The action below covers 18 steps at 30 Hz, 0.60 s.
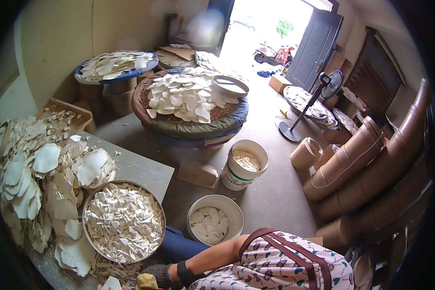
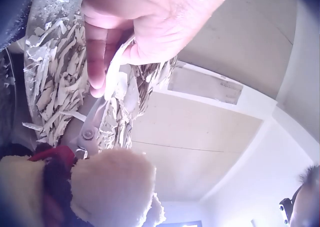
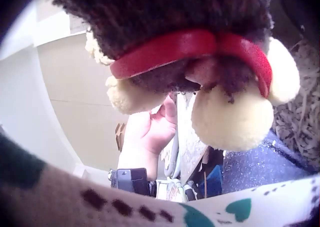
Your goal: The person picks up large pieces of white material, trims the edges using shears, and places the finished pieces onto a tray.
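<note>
My bare left hand [image 2: 150, 22] pinches a thin, flat white piece [image 2: 116, 69] between thumb and fingers. The metal blades of a pair of red-handled pruning shears [image 2: 88, 131] meet that piece at its lower edge. A dark knit glove with pale yellow padding on the fingers covers my right hand [image 3: 165, 12], which grips the shears' red handles [image 3: 170, 51]. In the head view both hands are at the bottom edge, partly cut off. Beside them stands a round basin [image 1: 163, 220] full of white trimmings [image 1: 123, 222].
Large white slices [image 1: 46, 157] lie heaped on the table [image 1: 140, 166] at left. On the floor stand a white bucket with slices [image 1: 239, 205] and another with chips [image 1: 227, 176]. Round trays [image 1: 188, 128] of slices, a fan [image 1: 291, 130] and brown cardboard drums [image 1: 345, 159] stand farther off.
</note>
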Each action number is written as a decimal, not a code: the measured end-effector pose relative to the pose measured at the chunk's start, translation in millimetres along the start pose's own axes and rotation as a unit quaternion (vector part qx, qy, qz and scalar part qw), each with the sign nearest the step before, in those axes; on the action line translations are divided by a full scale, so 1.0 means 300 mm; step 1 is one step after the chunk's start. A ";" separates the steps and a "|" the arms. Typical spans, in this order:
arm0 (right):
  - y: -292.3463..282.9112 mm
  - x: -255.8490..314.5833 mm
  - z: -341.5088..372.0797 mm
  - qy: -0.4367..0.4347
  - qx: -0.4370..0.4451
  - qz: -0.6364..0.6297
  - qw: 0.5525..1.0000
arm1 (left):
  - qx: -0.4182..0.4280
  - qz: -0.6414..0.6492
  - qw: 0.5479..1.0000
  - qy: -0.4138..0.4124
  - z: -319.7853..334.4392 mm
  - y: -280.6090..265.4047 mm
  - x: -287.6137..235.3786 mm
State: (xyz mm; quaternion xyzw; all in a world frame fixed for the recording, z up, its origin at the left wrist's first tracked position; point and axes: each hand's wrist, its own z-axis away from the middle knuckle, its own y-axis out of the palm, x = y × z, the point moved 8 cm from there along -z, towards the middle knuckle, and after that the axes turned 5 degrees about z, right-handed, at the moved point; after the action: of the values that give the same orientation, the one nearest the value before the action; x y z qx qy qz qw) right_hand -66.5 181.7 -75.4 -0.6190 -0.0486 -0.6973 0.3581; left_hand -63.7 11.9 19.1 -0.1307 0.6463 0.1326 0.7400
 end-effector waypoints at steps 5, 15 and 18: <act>-0.037 -0.031 0.021 -0.032 -0.057 -0.103 0.993 | 0.090 0.099 0.990 -0.051 -0.015 0.013 -0.064; 0.052 -0.156 0.109 0.033 0.066 -0.152 0.986 | 0.656 -0.183 0.728 -0.079 -0.021 0.634 -0.283; 0.010 -0.116 0.128 0.030 0.052 -0.158 0.986 | 0.561 0.258 0.786 -0.001 0.087 0.953 -0.654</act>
State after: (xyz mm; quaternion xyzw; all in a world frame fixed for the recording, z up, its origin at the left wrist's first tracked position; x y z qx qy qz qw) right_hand -33.7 214.4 -99.0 -0.5632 -0.1713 -0.7598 0.2762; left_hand -169.5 282.2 210.6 0.4794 0.6159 -0.0671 0.6215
